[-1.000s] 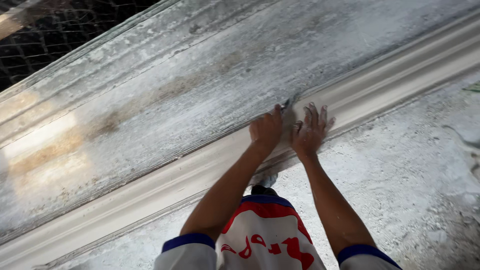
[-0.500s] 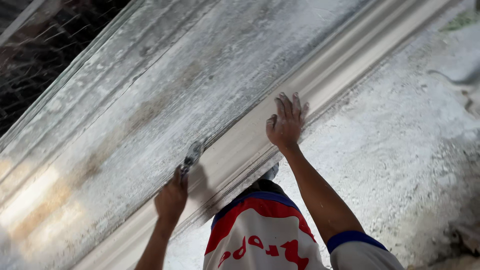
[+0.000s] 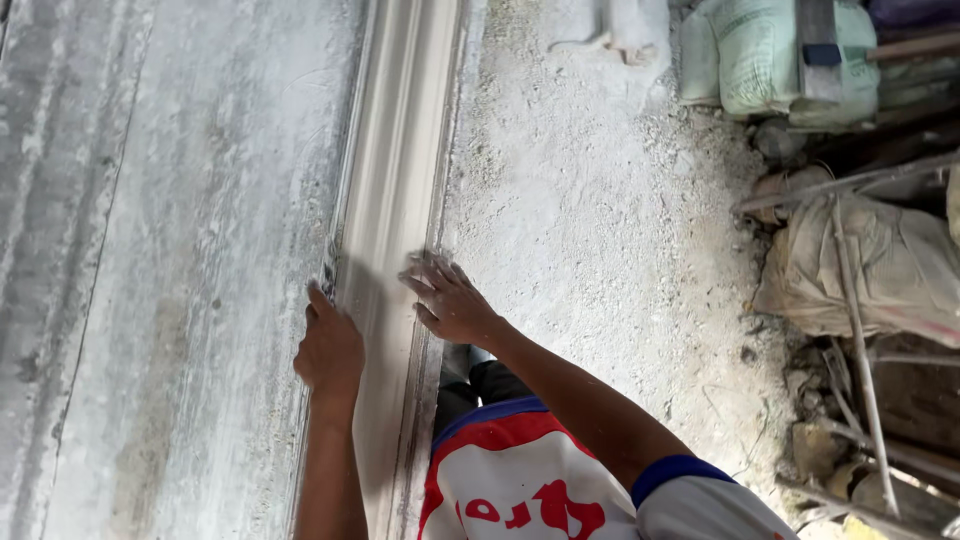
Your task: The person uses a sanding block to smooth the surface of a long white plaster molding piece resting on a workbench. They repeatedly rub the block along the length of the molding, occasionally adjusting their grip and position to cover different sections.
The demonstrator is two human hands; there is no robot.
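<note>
A long white plaster moulding (image 3: pixel 395 150) runs along the edge of a grey, dusty work slab (image 3: pixel 180 250). My left hand (image 3: pixel 328 348) is closed around a small scraper tool (image 3: pixel 328 268), whose blade touches the inner edge of the moulding. My right hand (image 3: pixel 450 300) lies flat with spread fingers on the outer edge of the moulding, holding nothing. Both forearms reach up from my red, white and blue shirt (image 3: pixel 520 480).
White, dusty rough floor (image 3: pixel 590 220) lies right of the moulding. Filled sacks (image 3: pixel 780 55) and another sack (image 3: pixel 860 270) are piled at the far right with thin sticks (image 3: pixel 855 340) and rubble.
The view has swung so the moulding now runs upright. My left hand with the scraper has moved closer to my right hand, which has slid down along the moulding.
</note>
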